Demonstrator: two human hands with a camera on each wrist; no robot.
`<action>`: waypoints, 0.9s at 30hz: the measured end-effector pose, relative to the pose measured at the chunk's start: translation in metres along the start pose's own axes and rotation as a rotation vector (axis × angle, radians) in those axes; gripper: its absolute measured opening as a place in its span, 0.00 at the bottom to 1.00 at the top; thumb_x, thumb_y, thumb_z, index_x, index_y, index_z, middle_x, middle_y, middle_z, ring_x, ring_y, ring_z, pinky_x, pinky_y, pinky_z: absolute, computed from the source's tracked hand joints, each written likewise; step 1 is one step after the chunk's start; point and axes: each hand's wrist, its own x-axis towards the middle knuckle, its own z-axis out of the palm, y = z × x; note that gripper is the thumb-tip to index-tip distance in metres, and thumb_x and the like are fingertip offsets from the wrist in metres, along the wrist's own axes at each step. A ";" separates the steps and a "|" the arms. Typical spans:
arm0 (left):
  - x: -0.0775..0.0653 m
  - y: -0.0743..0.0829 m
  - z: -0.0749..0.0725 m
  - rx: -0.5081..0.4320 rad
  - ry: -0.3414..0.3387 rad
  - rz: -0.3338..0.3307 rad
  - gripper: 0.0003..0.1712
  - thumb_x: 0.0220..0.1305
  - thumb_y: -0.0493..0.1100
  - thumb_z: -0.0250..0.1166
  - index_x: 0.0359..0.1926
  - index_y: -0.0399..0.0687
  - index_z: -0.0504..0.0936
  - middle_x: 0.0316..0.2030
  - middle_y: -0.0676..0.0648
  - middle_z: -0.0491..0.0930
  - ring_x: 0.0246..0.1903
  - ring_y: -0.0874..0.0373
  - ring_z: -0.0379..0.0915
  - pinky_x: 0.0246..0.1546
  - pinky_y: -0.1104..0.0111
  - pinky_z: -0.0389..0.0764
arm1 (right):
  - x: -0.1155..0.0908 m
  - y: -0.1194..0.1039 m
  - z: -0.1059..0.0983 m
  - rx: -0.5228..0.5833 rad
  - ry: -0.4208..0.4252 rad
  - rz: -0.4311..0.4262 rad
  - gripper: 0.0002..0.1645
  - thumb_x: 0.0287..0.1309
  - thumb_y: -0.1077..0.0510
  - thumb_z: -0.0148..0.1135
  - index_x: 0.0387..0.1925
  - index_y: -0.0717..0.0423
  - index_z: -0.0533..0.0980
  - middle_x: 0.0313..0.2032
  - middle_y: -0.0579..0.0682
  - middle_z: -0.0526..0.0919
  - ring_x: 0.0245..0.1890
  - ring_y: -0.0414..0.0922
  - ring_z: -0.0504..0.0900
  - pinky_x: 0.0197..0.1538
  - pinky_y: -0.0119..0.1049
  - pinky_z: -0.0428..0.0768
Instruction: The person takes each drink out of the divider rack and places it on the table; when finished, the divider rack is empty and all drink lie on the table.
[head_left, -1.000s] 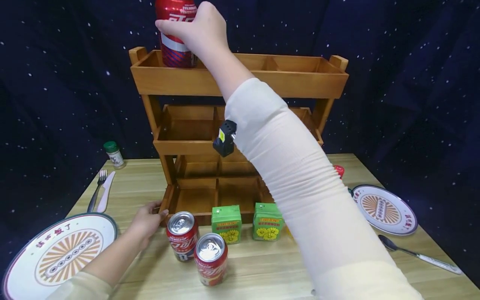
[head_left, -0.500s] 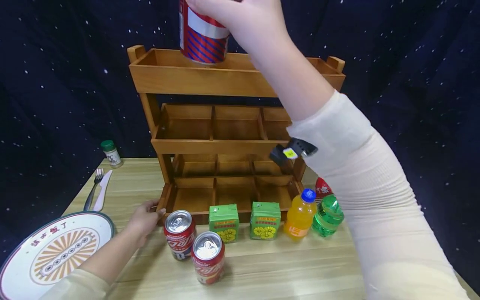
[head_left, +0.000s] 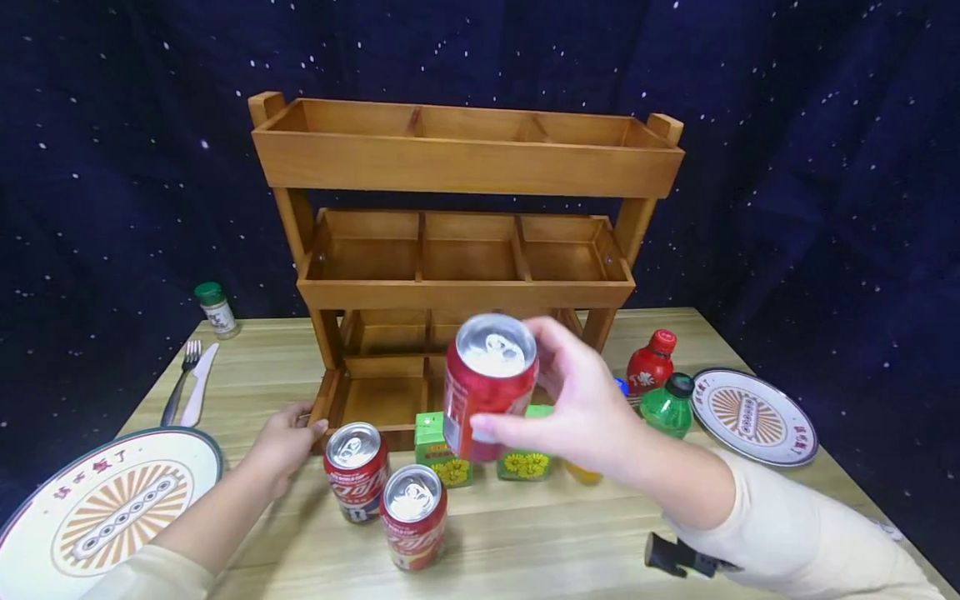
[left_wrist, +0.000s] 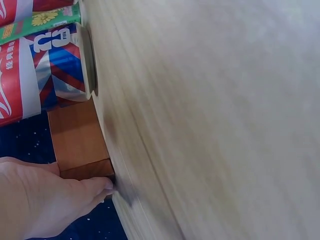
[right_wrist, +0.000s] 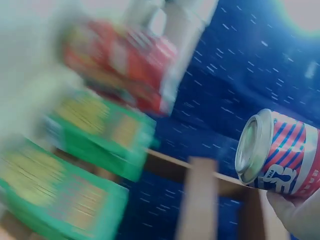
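A three-tier wooden rack (head_left: 465, 162) stands at the middle back. My left hand (head_left: 279, 446) pinches the front left corner of its bottom tray, thumb in front, as the left wrist view (left_wrist: 45, 195) also shows. My right hand (head_left: 588, 408) grips a red soda can (head_left: 483, 408) from the side, raised in front of the rack's lower part; blur softens its edges. Two more red cans, a rear one (head_left: 357, 479) and a front one (head_left: 414, 525), stand upright near my left hand. The held can partly hides two green drink cartons (head_left: 453, 471) before the rack.
On the right are a red-capped bottle (head_left: 649, 367), a green bottle (head_left: 666, 410), a mostly hidden orange bottle (head_left: 583, 473) and a plate (head_left: 720, 383). A larger plate (head_left: 187, 500), fork (head_left: 177, 392), knife (head_left: 197, 392) and green-lidded shaker (head_left: 217, 312) are on the left.
My right hand has brought the can down from above the rack's top tier to in front of its lower tiers. My left hand has stayed at the tray corner.
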 end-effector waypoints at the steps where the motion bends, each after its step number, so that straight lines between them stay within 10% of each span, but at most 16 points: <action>1: 0.000 0.000 0.000 0.003 0.002 0.002 0.31 0.65 0.34 0.48 0.63 0.25 0.46 0.59 0.25 0.53 0.57 0.36 0.54 0.57 0.51 0.61 | -0.009 0.009 0.002 -0.015 -0.015 0.013 0.36 0.34 0.60 0.75 0.48 0.53 0.67 0.44 0.44 0.77 0.45 0.42 0.76 0.49 0.37 0.75; 14: 0.001 -0.002 0.003 -0.006 0.015 0.019 0.30 0.64 0.34 0.48 0.62 0.24 0.49 0.58 0.25 0.56 0.55 0.37 0.59 0.55 0.54 0.65 | -0.071 0.101 0.029 -0.123 -0.137 0.222 0.41 0.29 0.48 0.77 0.48 0.48 0.65 0.42 0.38 0.75 0.46 0.37 0.75 0.53 0.32 0.71; 27: 0.000 -0.001 0.002 -0.022 0.007 0.017 0.30 0.64 0.33 0.48 0.62 0.24 0.48 0.59 0.25 0.54 0.58 0.36 0.55 0.57 0.53 0.61 | -0.080 0.130 0.037 -0.012 -0.181 0.238 0.40 0.32 0.52 0.76 0.48 0.53 0.65 0.44 0.45 0.75 0.47 0.41 0.75 0.54 0.32 0.70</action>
